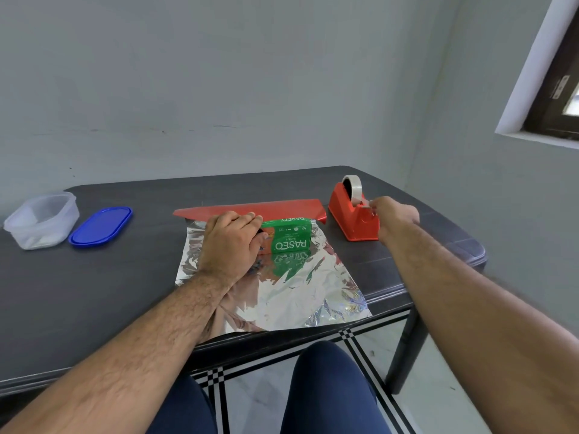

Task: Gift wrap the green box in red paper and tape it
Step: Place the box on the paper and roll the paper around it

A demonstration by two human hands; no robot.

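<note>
**Left hand on the box, right hand at the tape**

At the far left of the dark table (pixel 103 277) stands 1 clear plastic container (pixel 42 223), lidless; just beside it lies its blue lid (pixel 101 225), flat on the tabletop.

Toward the middle, the wrapping paper (pixel 282 296) is spread with its silver underside up, its near edge reaching the table's front edge; its far edge is folded over so the red face (pixel 250 208) shows as a long strip behind the box. The left hand (pixel 230 242) rests on the left part of the green box (pixel 289 238), fingers curled over its top and pressing the red flap against it; the box lies on the paper's far half, its printed face toward the camera.

To the right, well clear of the paper, sits 1 red tape dispenser (pixel 354 214) holding a clear tape roll (pixel 353 184); the right hand (pixel 395 217) pinches the tape end at the dispenser's cutter, fingertips closed together on it.
</note>
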